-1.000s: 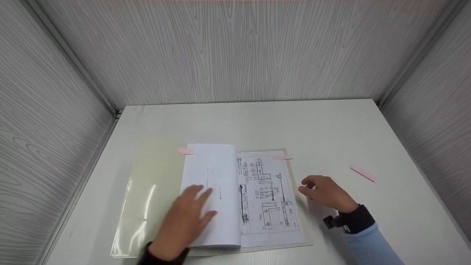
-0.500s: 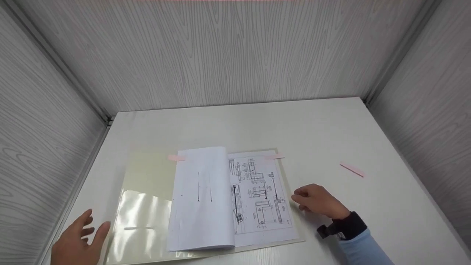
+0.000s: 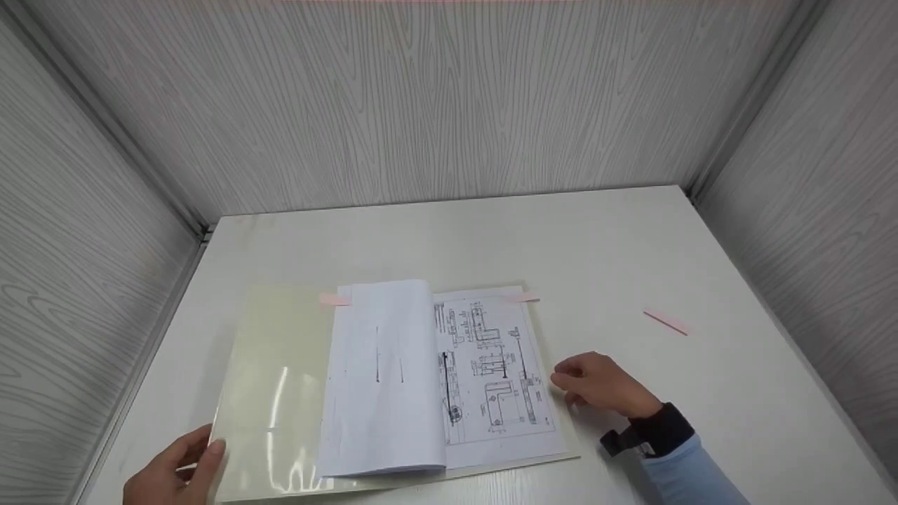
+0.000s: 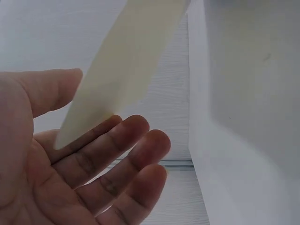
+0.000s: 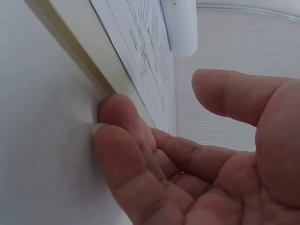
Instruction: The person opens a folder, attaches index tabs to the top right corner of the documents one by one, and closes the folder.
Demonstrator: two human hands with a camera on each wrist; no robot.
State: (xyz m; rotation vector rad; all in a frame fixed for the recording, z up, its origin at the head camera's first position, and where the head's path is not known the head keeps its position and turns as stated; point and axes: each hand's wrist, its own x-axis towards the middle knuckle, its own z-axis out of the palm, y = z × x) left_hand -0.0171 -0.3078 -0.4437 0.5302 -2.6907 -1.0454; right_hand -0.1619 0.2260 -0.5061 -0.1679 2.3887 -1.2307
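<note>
A pale yellow folder (image 3: pixel 270 393) lies spread on the table. On it rests a stack of white sheets, the left page (image 3: pixel 382 407) curled over from the middle and the right page (image 3: pixel 491 414) bearing technical drawings. My left hand (image 3: pixel 175 466) holds the folder's left cover near its lower corner. In the left wrist view this cover (image 4: pixel 122 56) stands tilted between thumb and fingers. At the folder's right edge, my right hand (image 3: pixel 607 386) touches the edge with its fingertips; its thumb (image 5: pixel 225 91) is apart from the paper.
Pink sticky tabs stick out from the left page (image 3: pixel 334 299) and the right page (image 3: pixel 526 298). A loose pink strip (image 3: pixel 666 321) lies on the white table (image 3: pixel 449 238) at right. Grey wood-grain panels (image 3: pixel 449 105) enclose the back and sides.
My left hand has moved off the white page, leftward and down, and then onto the folder's left cover edge. The right hand stays beside the right edge. The view has shifted slightly.
</note>
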